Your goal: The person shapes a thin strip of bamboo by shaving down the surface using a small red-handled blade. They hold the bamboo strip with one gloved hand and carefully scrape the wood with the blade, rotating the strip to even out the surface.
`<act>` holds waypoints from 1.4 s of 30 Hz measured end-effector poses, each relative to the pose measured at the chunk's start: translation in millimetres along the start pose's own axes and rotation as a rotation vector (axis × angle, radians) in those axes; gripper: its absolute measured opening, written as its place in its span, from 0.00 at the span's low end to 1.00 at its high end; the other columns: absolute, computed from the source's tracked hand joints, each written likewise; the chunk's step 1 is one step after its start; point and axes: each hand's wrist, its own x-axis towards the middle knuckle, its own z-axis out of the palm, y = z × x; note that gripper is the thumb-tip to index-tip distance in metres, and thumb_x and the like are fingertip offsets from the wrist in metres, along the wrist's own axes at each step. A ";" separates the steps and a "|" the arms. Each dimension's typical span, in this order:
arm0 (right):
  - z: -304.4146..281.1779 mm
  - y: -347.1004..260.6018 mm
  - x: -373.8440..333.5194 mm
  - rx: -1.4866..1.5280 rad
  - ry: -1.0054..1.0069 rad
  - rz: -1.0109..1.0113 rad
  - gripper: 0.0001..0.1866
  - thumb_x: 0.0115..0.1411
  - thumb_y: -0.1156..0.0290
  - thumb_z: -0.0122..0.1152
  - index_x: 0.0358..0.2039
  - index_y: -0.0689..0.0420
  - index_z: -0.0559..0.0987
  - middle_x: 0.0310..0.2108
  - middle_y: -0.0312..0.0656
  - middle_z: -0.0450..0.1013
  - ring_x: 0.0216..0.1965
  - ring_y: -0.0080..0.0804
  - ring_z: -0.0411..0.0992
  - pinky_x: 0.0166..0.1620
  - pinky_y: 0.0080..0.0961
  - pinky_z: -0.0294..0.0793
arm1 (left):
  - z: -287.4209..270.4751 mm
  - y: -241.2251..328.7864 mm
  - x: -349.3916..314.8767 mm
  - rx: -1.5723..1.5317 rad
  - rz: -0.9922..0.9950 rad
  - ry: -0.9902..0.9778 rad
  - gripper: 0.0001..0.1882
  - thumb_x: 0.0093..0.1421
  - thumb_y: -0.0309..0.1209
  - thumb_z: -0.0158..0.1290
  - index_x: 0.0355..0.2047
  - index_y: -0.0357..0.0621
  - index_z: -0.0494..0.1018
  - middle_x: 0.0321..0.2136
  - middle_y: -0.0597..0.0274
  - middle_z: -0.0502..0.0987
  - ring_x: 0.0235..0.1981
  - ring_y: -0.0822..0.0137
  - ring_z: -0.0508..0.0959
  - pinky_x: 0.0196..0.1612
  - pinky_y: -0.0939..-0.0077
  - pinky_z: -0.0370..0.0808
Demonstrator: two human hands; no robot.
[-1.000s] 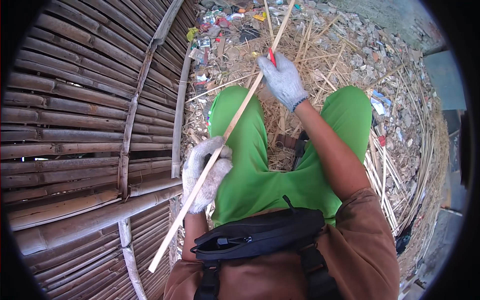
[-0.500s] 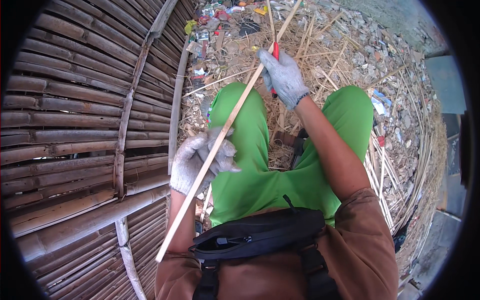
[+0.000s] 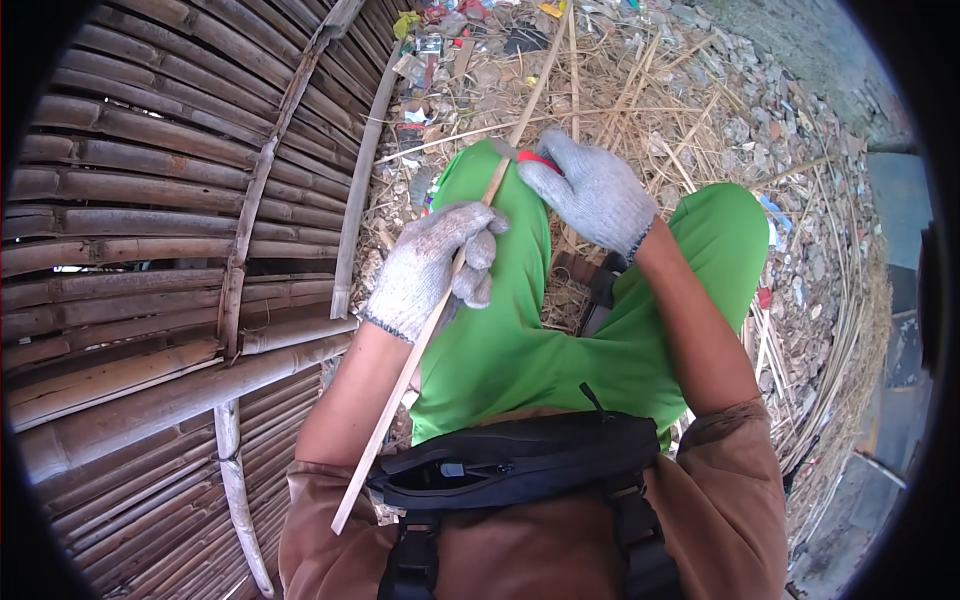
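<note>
A long pale bamboo strip runs slantwise from beside my left forearm, over my left knee, to the litter beyond. My left hand, in a grey knitted glove, is closed around its middle. My gloved right hand grips a knife by its red handle, just past the knee. The knife's short grey blade lies across the strip, a little beyond my left hand. The fingers of the right hand are partly hidden behind its back.
A bamboo slat wall rises close on my left. Rubble, litter and wood shavings cover the ground ahead. More thin strips lie on the right. A black waist bag rests across my lap.
My left hand has moved up and closed around the strip. My right hand has come nearer, and the knife has turned from upright to crosswise on the strip.
</note>
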 end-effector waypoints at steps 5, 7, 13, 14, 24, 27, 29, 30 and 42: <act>-1.1 -3.3 -10.4 -0.093 -0.015 -0.034 0.30 0.73 0.38 0.50 0.40 0.55 0.79 0.34 0.57 0.81 0.39 0.63 0.81 0.44 0.58 0.78 | 0.9 3.1 12.7 0.062 -0.016 0.007 0.15 0.77 0.34 0.48 0.43 0.32 0.77 0.16 0.69 0.70 0.11 0.75 0.64 0.18 0.75 0.64; -1.7 -3.5 -10.3 -0.105 -0.031 -0.029 0.29 0.73 0.38 0.50 0.39 0.54 0.80 0.34 0.57 0.81 0.39 0.62 0.81 0.43 0.58 0.78 | 1.9 1.1 12.2 0.098 -0.007 0.022 0.14 0.77 0.33 0.48 0.43 0.33 0.77 0.16 0.68 0.70 0.11 0.75 0.64 0.17 0.75 0.64; 1.3 6.5 -4.5 -0.132 -0.030 -0.054 0.29 0.73 0.38 0.49 0.37 0.52 0.81 0.33 0.55 0.81 0.38 0.61 0.81 0.43 0.58 0.78 | 8.0 -0.5 13.6 0.173 -0.001 0.049 0.14 0.76 0.33 0.49 0.44 0.32 0.77 0.16 0.67 0.69 0.10 0.73 0.65 0.17 0.74 0.64; 3.3 9.6 -4.2 -0.139 -0.006 -0.088 0.29 0.73 0.38 0.49 0.37 0.52 0.81 0.34 0.55 0.82 0.38 0.61 0.81 0.43 0.59 0.79 | 6.9 -1.8 13.8 0.203 0.009 0.063 0.14 0.76 0.33 0.49 0.44 0.32 0.77 0.15 0.67 0.69 0.10 0.73 0.65 0.17 0.74 0.64; 2.8 0.5 -5.3 -0.166 -0.007 -0.042 0.28 0.73 0.39 0.48 0.37 0.51 0.83 0.34 0.54 0.82 0.38 0.60 0.82 0.43 0.57 0.80 | -17.6 -2.1 -10.4 0.085 -0.008 -0.060 0.14 0.75 0.33 0.51 0.43 0.32 0.79 0.16 0.64 0.71 0.09 0.70 0.68 0.14 0.72 0.67; 2.1 2.3 -5.5 -0.164 -0.018 -0.023 0.29 0.73 0.38 0.48 0.38 0.51 0.83 0.34 0.55 0.82 0.39 0.60 0.82 0.44 0.56 0.80 | -19.6 -2.9 -29.6 0.087 -0.028 -0.026 0.14 0.76 0.32 0.49 0.44 0.31 0.78 0.15 0.67 0.69 0.09 0.72 0.66 0.14 0.73 0.66; 0.6 0.7 -7.1 -0.152 -0.021 -0.021 0.30 0.73 0.37 0.47 0.39 0.51 0.83 0.35 0.55 0.82 0.39 0.60 0.82 0.44 0.56 0.80 | -22.0 -3.6 -33.5 0.065 -0.021 -0.038 0.14 0.76 0.33 0.50 0.44 0.30 0.76 0.15 0.69 0.69 0.08 0.74 0.65 0.13 0.75 0.64; 0.3 -0.8 -7.2 -0.151 -0.023 -0.024 0.30 0.73 0.37 0.47 0.39 0.51 0.83 0.35 0.55 0.82 0.39 0.60 0.82 0.44 0.56 0.80 | -23.2 -4.2 -36.3 0.042 -0.013 -0.048 0.14 0.76 0.33 0.51 0.43 0.29 0.75 0.15 0.71 0.69 0.08 0.76 0.64 0.12 0.77 0.61; 3.5 -5.5 -7.5 -0.210 -0.029 -0.028 0.32 0.75 0.36 0.44 0.45 0.52 0.82 0.36 0.57 0.81 0.41 0.63 0.80 0.44 0.58 0.78 | -39.0 -3.7 -101.5 0.001 -0.018 0.022 0.14 0.75 0.30 0.50 0.43 0.26 0.74 0.14 0.70 0.69 0.06 0.78 0.62 0.11 0.78 0.60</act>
